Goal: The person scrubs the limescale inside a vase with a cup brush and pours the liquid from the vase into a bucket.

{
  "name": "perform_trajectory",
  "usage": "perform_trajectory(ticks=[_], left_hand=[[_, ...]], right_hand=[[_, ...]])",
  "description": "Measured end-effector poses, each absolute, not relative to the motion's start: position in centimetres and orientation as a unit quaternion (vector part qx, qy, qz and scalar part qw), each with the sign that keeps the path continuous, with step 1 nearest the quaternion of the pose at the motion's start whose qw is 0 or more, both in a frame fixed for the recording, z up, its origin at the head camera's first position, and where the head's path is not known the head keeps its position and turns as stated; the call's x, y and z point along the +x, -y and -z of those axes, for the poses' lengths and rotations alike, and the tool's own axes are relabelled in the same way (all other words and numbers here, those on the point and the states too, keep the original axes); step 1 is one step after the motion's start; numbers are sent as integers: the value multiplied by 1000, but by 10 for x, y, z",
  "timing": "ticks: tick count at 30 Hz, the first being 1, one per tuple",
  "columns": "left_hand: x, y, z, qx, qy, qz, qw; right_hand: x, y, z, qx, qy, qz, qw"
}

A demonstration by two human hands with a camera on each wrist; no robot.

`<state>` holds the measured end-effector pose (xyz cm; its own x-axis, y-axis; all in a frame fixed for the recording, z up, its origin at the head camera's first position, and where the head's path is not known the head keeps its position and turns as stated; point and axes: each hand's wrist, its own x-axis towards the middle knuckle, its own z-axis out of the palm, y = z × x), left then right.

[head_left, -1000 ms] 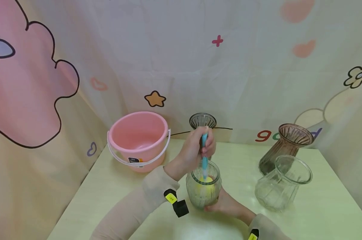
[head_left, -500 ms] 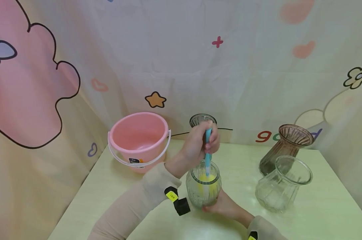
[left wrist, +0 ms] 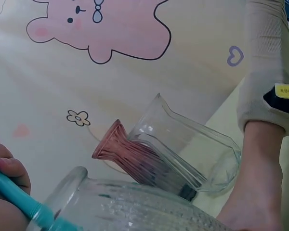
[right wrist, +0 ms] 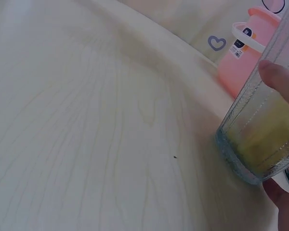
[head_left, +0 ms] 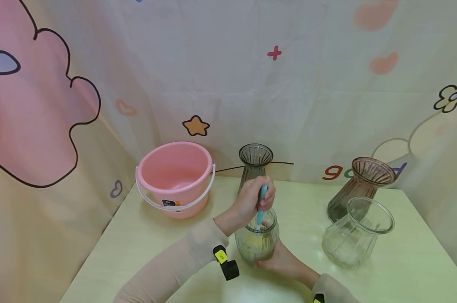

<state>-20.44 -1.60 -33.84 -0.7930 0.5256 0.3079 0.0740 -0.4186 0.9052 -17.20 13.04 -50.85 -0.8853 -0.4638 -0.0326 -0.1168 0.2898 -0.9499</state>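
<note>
In the head view my left hand (head_left: 253, 200) grips the turquoise handle of a cup brush (head_left: 261, 206) with a yellow sponge head. The sponge sits low inside a clear ribbed glass vase (head_left: 247, 248), blurred by the glass. My right hand (head_left: 283, 261) holds this vase from its right side and near its base. In the right wrist view the right thumb (right wrist: 279, 79) lies against the glass, with yellow showing through the wall. The left wrist view shows the turquoise handle (left wrist: 14, 195) entering the vase mouth, left fingers curled round it.
A pink bucket (head_left: 183, 191) with a white handle stands at the back left. Behind my left hand stands a grey glass vase (head_left: 253, 170). On the right are a brownish fluted vase (head_left: 351, 195) and a clear glass vase (head_left: 347, 246), both tilted. A printed curtain (head_left: 228, 84) hangs behind.
After rising slightly, my left hand has moved down with the cup brush, so the sponge sits deeper in the vase. More of the grey vase behind shows. The right hand barely moves.
</note>
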Motion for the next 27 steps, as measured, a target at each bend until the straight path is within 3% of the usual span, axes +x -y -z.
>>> perform_trajectory(ticks=[11, 27], left_hand=[[-205, 21, 340, 281, -517, -796, 142], [-198, 24, 323, 295, -494, -806, 139]], right_hand=[[-180, -147, 501, -238, -749, 569, 243], [-176, -144, 504, -230, -763, 568, 206]])
